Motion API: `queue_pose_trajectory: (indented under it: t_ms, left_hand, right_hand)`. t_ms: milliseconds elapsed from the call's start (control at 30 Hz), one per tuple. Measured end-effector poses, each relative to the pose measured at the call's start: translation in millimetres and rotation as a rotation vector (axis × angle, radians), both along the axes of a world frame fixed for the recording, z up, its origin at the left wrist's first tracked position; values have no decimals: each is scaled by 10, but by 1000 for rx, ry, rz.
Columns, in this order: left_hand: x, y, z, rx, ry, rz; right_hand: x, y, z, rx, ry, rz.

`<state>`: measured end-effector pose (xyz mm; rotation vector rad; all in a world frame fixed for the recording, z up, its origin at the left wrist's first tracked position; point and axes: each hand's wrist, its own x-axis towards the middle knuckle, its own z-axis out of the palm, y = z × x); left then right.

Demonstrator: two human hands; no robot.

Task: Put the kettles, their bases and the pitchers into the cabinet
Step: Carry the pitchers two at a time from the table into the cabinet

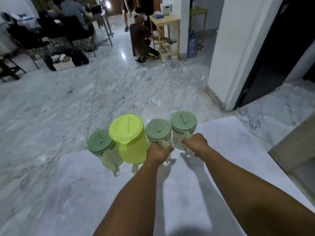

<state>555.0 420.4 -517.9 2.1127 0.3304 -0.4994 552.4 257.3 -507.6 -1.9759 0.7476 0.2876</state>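
Several pitchers stand in a row at the far edge of a white table [230, 143]. From the left: a clear pitcher with a sage-green lid [100, 142], a bright yellow-green pitcher [129, 135], then two more clear pitchers with sage-green lids. My left hand [159, 153] is closed around the handle of the third pitcher [157, 129]. My right hand [196, 143] is closed around the handle of the rightmost pitcher [183, 121]. Both held pitchers are upright. No kettles, bases or cabinet are visible.
Marble floor [102, 92] stretches beyond the table. A white pillar [226, 57] and a dark doorway [272, 48] stand at the right. A person crouches by a wooden stand [167, 31] far ahead, near a water bottle [192, 45]. Chairs and bags crowd the far left.
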Motion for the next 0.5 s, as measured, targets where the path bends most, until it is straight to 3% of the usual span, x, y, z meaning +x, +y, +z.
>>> queue_pose_trajectory:
  t_ms: [333,500]
  left_hand:
    - [263,21,-104,-173,29,95]
    - [-215,-113,482,-202,-56,-6]
  right_hand:
    - [84,-82,72,72,-35,-109]
    - [-496,-250,518,79,-133,-172]
